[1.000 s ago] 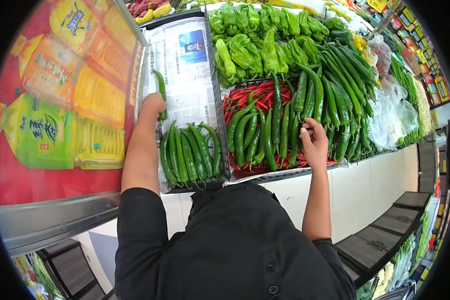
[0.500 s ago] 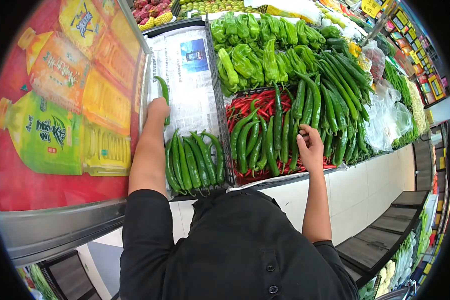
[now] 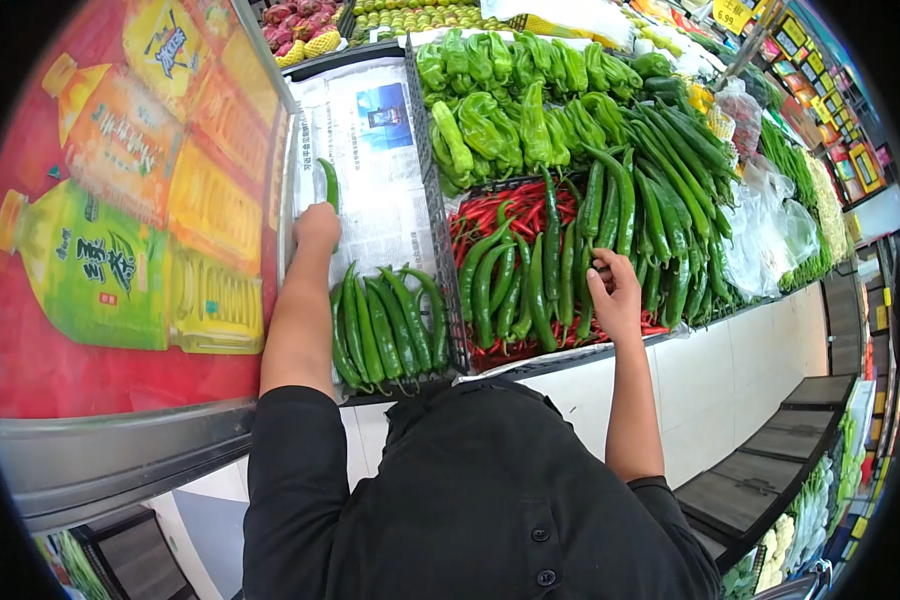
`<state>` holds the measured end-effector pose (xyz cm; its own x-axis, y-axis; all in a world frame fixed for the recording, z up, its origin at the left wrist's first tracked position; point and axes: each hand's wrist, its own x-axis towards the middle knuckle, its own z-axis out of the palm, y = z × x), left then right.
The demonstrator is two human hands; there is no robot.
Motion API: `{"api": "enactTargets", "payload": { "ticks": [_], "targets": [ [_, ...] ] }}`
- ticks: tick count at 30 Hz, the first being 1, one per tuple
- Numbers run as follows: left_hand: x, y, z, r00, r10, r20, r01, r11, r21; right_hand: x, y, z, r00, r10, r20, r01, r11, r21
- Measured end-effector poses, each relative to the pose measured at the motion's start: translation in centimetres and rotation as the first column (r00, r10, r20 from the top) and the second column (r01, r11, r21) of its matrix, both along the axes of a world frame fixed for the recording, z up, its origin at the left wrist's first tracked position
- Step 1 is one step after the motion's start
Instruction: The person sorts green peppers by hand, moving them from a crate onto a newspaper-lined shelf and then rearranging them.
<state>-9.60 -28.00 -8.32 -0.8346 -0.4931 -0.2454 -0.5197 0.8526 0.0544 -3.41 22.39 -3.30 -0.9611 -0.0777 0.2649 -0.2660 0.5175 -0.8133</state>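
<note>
My left hand is closed around a long green pepper that sticks up from my fist over a newspaper-lined crate. Just below my hand, a row of long green peppers lies side by side at the crate's front. My right hand rests on the neighbouring pile of long green peppers that covers red chillies, its fingers curled around one of the pepper stems there.
Wrinkled light-green peppers fill the back of the display. Clear plastic bags lie to the right. A red drink advertisement panel stands at the left. Dark empty crates sit low at the right beside the white counter front.
My left hand with its pepper has stayed over the newspaper with only a small shift. My right hand slid slightly left and down on the pepper pile.
</note>
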Motion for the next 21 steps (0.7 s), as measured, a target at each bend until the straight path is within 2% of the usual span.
{"api": "enactTargets", "payload": {
  "ticks": [7,8,9,11,13,15,18,21],
  "targets": [
    [-0.1,-1.3,-1.0,0.998,0.021,-0.056,-0.021,1.000,-0.006,-0.1,0.0,-0.1,1.000,0.000,0.003,0.000,0.999,0.037],
    [-0.6,-1.5,-1.6,0.998,-0.017,-0.059,0.017,1.000,-0.014,-0.1,0.0,0.2,0.996,0.026,-0.081,-0.020,0.996,0.084],
    [-0.6,-1.4,-2.0,0.997,-0.028,-0.076,0.028,1.000,-0.010,0.1,0.0,0.4,1.000,-0.004,-0.016,0.005,0.997,0.080],
    [-0.9,-1.9,-2.2,0.995,-0.034,-0.095,0.033,0.999,-0.008,0.3,0.0,0.7,1.000,0.010,-0.003,-0.010,1.000,0.020],
    [-1.5,-2.4,-2.6,0.996,0.039,-0.081,-0.035,0.998,0.050,0.4,0.1,0.8,1.000,0.024,0.004,-0.024,1.000,0.011],
    [-1.2,-1.8,-1.7,0.995,0.036,-0.091,-0.033,0.999,0.037,0.4,0.3,0.9,0.999,0.040,0.012,-0.040,0.999,0.028],
    [-0.5,-0.5,-0.3,0.994,0.058,-0.090,-0.055,0.998,0.035,0.4,0.4,1.8,0.997,0.067,0.039,-0.065,0.997,-0.049],
    [0.3,0.0,-1.0,0.976,0.077,-0.206,-0.067,0.996,0.054,0.5,0.2,3.7,0.998,-0.052,-0.039,0.051,0.998,-0.034]
  ]
}}
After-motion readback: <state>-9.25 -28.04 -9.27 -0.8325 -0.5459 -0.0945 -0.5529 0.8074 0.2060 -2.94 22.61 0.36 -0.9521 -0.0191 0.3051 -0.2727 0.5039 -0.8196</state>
